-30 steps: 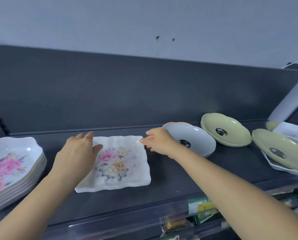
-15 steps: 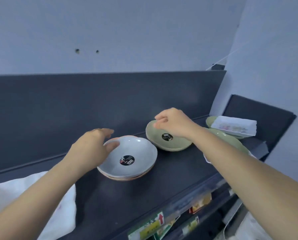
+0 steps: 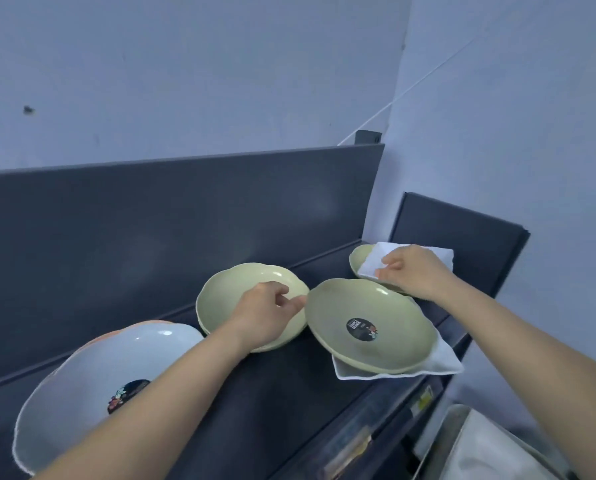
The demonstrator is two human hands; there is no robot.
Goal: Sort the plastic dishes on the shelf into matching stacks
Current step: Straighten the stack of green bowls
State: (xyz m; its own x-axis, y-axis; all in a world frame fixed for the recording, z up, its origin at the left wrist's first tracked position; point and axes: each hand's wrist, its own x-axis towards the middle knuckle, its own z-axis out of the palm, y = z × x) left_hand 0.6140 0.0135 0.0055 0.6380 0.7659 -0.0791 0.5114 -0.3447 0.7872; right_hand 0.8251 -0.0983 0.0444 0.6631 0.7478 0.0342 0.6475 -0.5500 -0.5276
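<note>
Three pale green dishes sit on the dark shelf (image 3: 255, 403). My left hand (image 3: 265, 313) lies over the middle green dish (image 3: 227, 299). Its pinched fingertips are where that rim meets the stickered green dish (image 3: 369, 320), and I cannot tell if it grips either. The stickered dish rests on a white square plate (image 3: 441, 362). At the far right, my right hand (image 3: 414, 271) grips the near corner of another white square plate (image 3: 428, 252), which lies on the third green dish (image 3: 358, 259). A pale round bowl (image 3: 92, 382) sits on an orange dish (image 3: 144, 323) at lower left.
The shelf's dark back panel (image 3: 172, 216) runs behind the dishes. A dark side panel (image 3: 462, 230) closes the right end. Price tags (image 3: 352, 445) line the shelf's front edge. A white container (image 3: 490, 452) stands below at lower right.
The view swung right. My right hand moved from the middle green dish to the far white square plate. My left hand moved from the pale bowl to the green dishes.
</note>
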